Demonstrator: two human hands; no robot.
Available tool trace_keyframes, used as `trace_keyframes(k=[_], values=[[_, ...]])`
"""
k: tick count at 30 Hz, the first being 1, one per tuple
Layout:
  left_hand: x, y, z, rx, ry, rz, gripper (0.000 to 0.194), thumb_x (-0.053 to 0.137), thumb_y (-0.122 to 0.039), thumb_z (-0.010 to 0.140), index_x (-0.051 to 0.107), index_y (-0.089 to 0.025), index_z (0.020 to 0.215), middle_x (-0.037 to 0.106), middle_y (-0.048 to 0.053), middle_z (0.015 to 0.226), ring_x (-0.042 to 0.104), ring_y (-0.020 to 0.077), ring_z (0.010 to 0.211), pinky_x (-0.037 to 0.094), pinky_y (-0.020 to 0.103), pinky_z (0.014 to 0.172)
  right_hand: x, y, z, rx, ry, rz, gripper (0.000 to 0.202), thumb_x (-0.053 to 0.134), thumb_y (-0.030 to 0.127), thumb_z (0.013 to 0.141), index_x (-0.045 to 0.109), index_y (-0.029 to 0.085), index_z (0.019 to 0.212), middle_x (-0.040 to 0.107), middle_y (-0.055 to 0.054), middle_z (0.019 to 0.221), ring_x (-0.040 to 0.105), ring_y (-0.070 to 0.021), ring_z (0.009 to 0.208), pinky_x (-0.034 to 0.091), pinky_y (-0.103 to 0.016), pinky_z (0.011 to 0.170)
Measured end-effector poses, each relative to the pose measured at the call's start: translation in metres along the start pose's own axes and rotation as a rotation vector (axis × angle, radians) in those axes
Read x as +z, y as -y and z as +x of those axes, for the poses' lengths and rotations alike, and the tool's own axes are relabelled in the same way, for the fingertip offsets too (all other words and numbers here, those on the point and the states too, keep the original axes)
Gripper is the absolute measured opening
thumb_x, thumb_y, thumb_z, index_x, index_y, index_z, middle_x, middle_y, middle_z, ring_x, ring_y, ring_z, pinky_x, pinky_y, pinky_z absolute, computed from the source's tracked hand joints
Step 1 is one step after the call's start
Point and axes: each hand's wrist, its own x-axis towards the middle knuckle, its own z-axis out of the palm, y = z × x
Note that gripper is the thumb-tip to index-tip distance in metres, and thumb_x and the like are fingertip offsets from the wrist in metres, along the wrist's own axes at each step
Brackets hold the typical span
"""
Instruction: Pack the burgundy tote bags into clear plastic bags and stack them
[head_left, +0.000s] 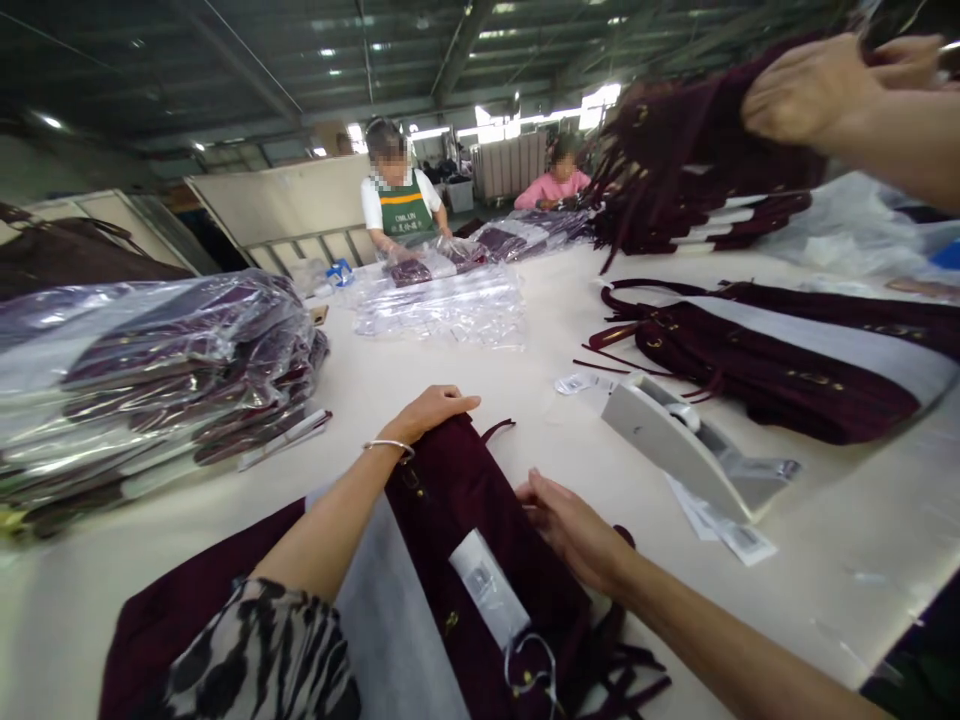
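Observation:
A maroon bag [480, 480] with gold-coloured fittings and dark straps lies on the table in front of me. White sheeting [397, 600] lies across part of it, and a white tag packet [487, 590] with a string rests on top. My left hand [435, 412] is closed over the bag's far end, the thumb pointing right; its other fingertips are partly hidden. At the bag's right edge, my right hand [570, 525] has its fingers loosely bent and apart, close against the fabric. Whether they press on it is hard to see.
A grey label dispenser [690, 445] stands right, beside loose labels [720, 520]. Plastic-wrapped bags [172, 370] are piled left; another maroon bag [795, 350] lies right. A co-worker's hands [817, 90] hold maroon bags above. Two people work at the back near plastic sleeves [442, 310].

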Motion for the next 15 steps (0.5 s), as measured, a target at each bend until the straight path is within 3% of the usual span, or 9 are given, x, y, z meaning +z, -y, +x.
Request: trace_keyframes(k=[3,7,10,15], values=[[-0.014,-0.012,-0.024,0.153,-0.069,-0.326,0.047,0.073,-0.061,0.074,0.052,-0.019,0.069,0.050,-0.004,0.060,0.043,0.0101,0.054,0.032,0.023,0.052,0.006,0.002,0.019,0.167,0.087,0.212,0.033,0.076,0.048,0.082,0.066,0.019,0.094,0.072,-0.001,0.088,0.065,-0.0130,0.072,0.050,-0.026,0.069],[-0.020,-0.021,-0.039,0.225,-0.101,-0.387,0.047,0.076,-0.056,0.074,0.047,-0.019,0.066,0.043,-0.006,0.059,0.038,0.0083,0.054,0.030,0.022,0.053,0.016,0.000,0.038,0.290,0.359,0.150,0.035,0.088,0.032,0.068,0.072,0.014,0.093,0.076,-0.005,0.081,0.070,-0.0167,0.072,0.055,-0.032,0.081],[-0.021,-0.021,-0.039,0.229,-0.116,-0.389,0.047,0.076,-0.057,0.073,0.048,-0.019,0.066,0.045,-0.005,0.060,0.039,0.0087,0.055,0.031,0.022,0.053,0.021,-0.002,0.043,0.224,0.323,0.185,0.039,0.090,0.031,0.066,0.073,0.015,0.097,0.078,-0.004,0.082,0.073,-0.0195,0.075,0.055,-0.037,0.087],[-0.019,-0.017,-0.036,0.229,-0.122,-0.421,0.046,0.076,-0.055,0.074,0.049,-0.018,0.066,0.045,-0.006,0.059,0.039,0.0083,0.054,0.031,0.022,0.053,0.031,0.004,0.045,0.206,0.239,0.235,0.035,0.081,0.044,0.078,0.071,0.016,0.097,0.078,-0.006,0.087,0.074,-0.0218,0.085,0.057,-0.037,0.089]])
